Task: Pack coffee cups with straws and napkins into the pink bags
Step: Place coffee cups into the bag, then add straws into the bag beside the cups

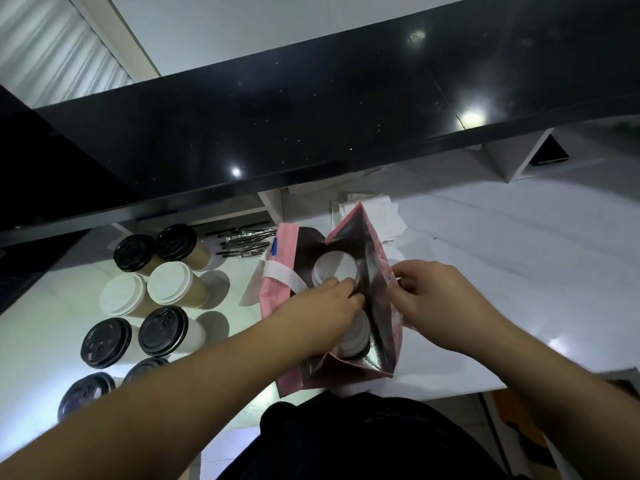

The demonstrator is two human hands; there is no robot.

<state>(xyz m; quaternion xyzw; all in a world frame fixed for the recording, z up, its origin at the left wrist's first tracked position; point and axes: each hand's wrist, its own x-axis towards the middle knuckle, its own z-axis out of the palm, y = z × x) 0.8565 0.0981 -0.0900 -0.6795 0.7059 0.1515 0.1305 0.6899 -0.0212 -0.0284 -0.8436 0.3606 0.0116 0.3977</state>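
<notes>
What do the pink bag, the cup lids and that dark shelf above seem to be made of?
The pink bag looks like paper with a glossy dark lining: it holds sharp creases and the inside shines. The cup lids seem moulded plastic, matt, with raised rims. The dark shelf looks like polished stone or laminate, mirroring the lamps; which one I can't tell.

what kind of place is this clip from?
Probably a café or takeaway drinks counter. Lidded paper coffee cups stand grouped on a white counter, wrapped straws lie below a black raised ledge, and both hands work at an open pink bag holding white-lidded cups.
</notes>
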